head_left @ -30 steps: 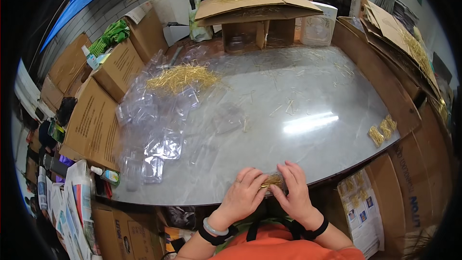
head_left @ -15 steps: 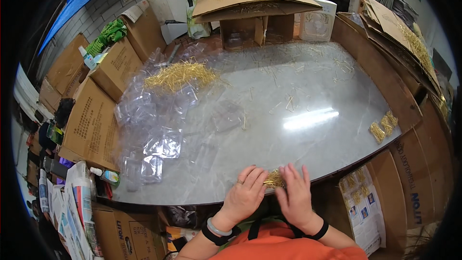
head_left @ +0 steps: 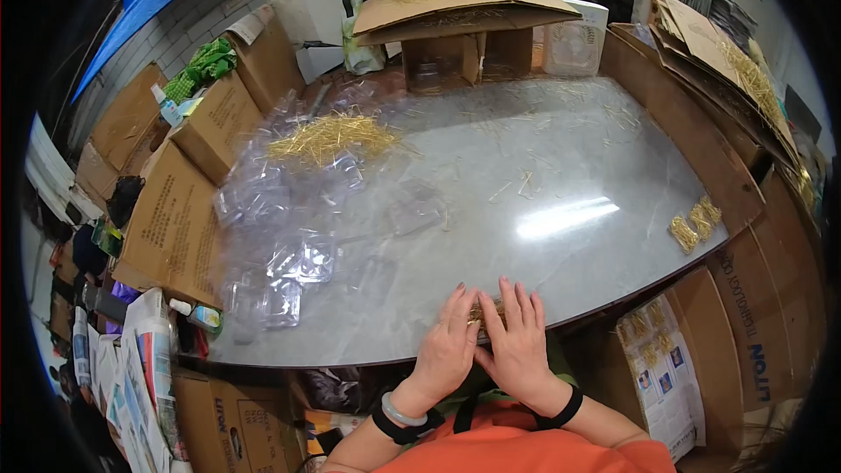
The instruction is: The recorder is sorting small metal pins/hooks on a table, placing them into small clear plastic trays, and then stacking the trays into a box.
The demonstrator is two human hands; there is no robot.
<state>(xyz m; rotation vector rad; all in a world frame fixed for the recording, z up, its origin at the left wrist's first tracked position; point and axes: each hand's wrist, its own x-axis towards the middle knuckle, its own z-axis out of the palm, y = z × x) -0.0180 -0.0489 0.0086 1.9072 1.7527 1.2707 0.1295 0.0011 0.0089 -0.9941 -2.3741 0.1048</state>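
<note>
At the near edge of the table, a small bundle of thin gold wire pieces [head_left: 477, 316] lies between my hands, mostly covered by them. My left hand [head_left: 445, 352] grips its left side, fingers close together and pointing forward. Over its right side, my right hand [head_left: 519, 343] rests with its fingers stretched out and slightly apart. Whether a clear tray sits under the bundle is hidden. Toward the far left, a loose heap of gold wire pieces [head_left: 333, 138] lies on clear plastic trays [head_left: 302, 256].
Several filled gold packs [head_left: 695, 224] sit at the table's right edge. Cardboard boxes [head_left: 175, 219] line the left side, and a cardboard shelf [head_left: 469, 17] stands at the back beside a white fan [head_left: 574, 39]. Stray wires [head_left: 526, 184] dot the grey tabletop [head_left: 420, 254].
My right hand has moved left and in over the bundle, now covering more of it. My left hand has straightened its fingers beside it.
</note>
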